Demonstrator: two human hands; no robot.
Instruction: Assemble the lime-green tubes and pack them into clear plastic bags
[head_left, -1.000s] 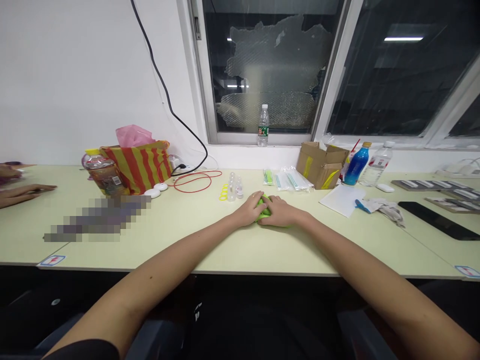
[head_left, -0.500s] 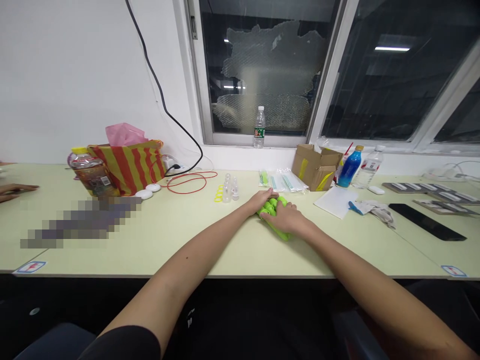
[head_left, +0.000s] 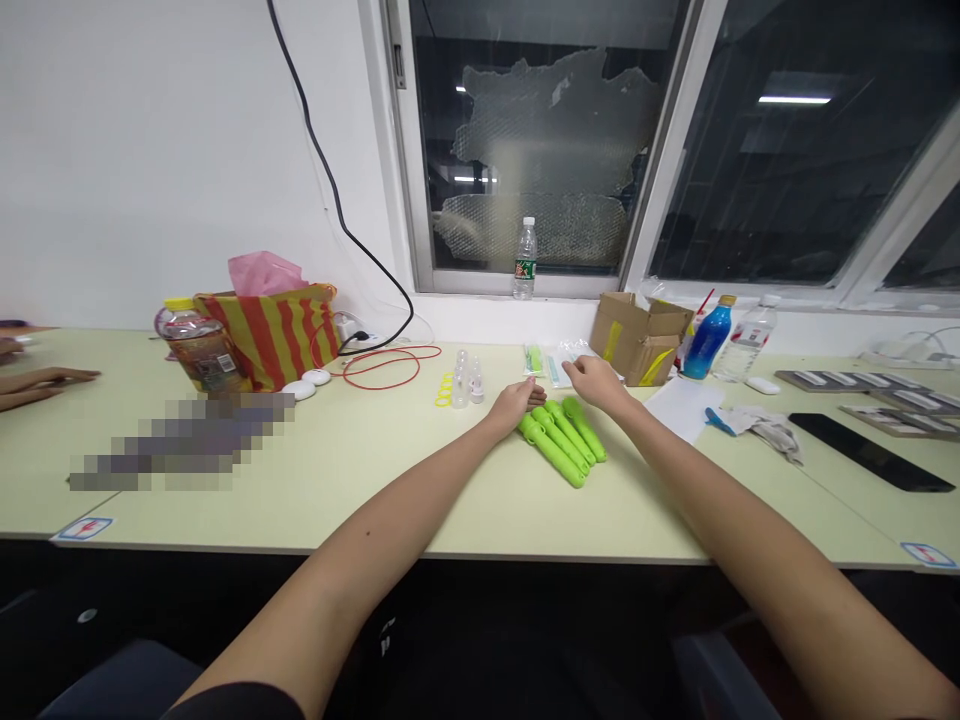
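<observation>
Several bright green plastic tubes (head_left: 559, 455) lie side by side on the table, slanting toward me. My left hand (head_left: 517, 405) rests at their far left end, fingers stretched out and held against or close to the tube ends. Beyond the tubes, my right hand (head_left: 598, 383) is over clear plastic packets (head_left: 561, 372), its fingers curled in. What those fingers hold, if anything, is hidden. Small clear bottles (head_left: 460, 385) stand left of my left hand, next to a strip of yellow rings (head_left: 444, 392).
Behind my right hand is an open cardboard box (head_left: 637, 340), with a blue bottle (head_left: 707, 340), white paper (head_left: 679, 405) and a glove (head_left: 761, 430) to its right. A striped bag (head_left: 277, 340) and a large drink bottle (head_left: 206, 350) stand left. Another person's hand (head_left: 56, 380) shows far left.
The green tubes, gathered under both hands before, now lie spread out side by side. My right hand has left them and moved away toward the packets. My left hand stays near their ends.
</observation>
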